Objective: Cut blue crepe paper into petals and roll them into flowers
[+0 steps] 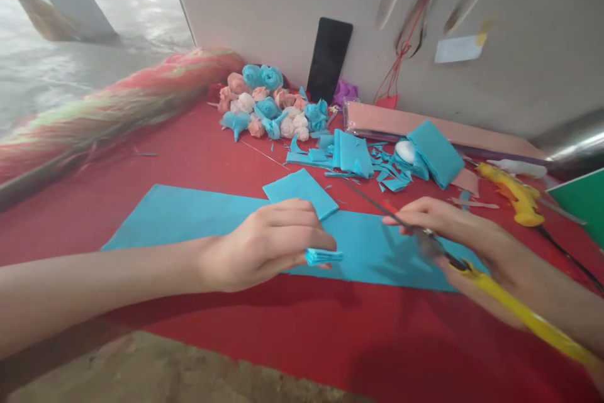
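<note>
Spreading beneath both hands, the red table (pixel 236 318) carries a long blue sheet (pixel 189 214), its long axis side to side, toward the near edge. Paper flowers (pixel 268 107) crowd the far edge. The right hand (pixel 481 239) grasps a yellow-handled tool (pixel 514 309), probably scissors; its blurred metal end slants toward the far edge, past the folded bundle. A folded blue square (pixel 304 192) lies on the sheet's far side, just beyond the left hand (pixel 264 233). That hand pinches the small folded bundle (pixel 323 256) above the sheet, long axis side to side, free end toward the right hand, which is well apart from it.
</note>
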### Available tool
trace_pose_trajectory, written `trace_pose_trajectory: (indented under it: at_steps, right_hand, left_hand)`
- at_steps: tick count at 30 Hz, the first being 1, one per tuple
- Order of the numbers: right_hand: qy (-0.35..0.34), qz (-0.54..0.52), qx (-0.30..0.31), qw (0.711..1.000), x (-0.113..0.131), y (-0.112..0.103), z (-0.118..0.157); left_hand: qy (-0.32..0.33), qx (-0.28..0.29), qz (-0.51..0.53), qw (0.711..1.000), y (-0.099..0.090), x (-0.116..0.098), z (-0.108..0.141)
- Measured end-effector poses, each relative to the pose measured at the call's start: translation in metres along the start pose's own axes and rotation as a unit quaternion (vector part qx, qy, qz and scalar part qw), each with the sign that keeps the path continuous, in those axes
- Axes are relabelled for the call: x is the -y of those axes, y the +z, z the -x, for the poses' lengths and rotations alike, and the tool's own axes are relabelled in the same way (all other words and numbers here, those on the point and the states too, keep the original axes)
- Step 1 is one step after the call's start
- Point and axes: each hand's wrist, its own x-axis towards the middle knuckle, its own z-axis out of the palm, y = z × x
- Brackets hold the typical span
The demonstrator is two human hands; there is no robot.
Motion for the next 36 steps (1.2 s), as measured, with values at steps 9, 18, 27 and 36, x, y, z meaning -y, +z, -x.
trace_pose_trajectory:
  at_steps: [9,18,27,36]
  right_hand:
    - [-0.108,0.109,0.014,0.988,-0.017,-0.005,0.0]
    - [-0.151,0.134,0.0,0.979,-0.016,-0.006,0.001]
    - [-0.223,0.147,0.004,0.964,-0.017,-0.006,-0.006]
    - [-0.238,0.195,-0.025,0.951,-0.019,-0.011,-0.005]
  left_hand:
    - [0.028,-0.016,-0.053,0.998,-0.009,0.005,0.001]
    - [0.031,-0.025,-0.071,0.997,-0.01,0.005,-0.001]
    - [0.016,-0.026,-0.074,0.997,-0.01,0.006,0.0]
    - [0.01,-0.027,-0.08,0.996,-0.009,0.006,-0.002]
